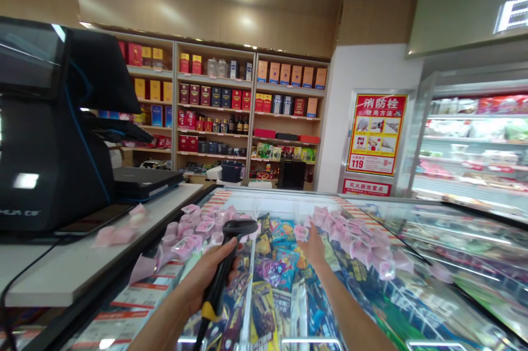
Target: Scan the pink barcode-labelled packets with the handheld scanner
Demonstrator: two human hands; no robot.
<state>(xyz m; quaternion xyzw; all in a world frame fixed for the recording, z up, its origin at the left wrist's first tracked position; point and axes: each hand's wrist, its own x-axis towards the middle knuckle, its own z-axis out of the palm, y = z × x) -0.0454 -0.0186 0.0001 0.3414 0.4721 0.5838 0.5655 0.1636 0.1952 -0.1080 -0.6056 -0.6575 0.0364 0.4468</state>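
My left hand (202,277) is wrapped round the handle of a black and yellow barcode scanner (220,279), its head upright over a glass-topped freezer. To its right, my right hand (314,249) stretches forward with a small pink-wrapped packet (301,232) at its fingertips, seemingly pinched there; the fingers are partly hidden. A heap of similar pink packets (192,230) lies on the glass left of the scanner. Another row of pink packets (357,238) runs along the right side, close to my right hand.
Colourful bagged ice treats (268,296) show beneath the freezer glass. At left a white counter (53,274) carries a black checkout terminal (49,136) and several pink packets (119,232). Behind stand shelves of boxes (214,97); a lit chiller (474,144) is at right.
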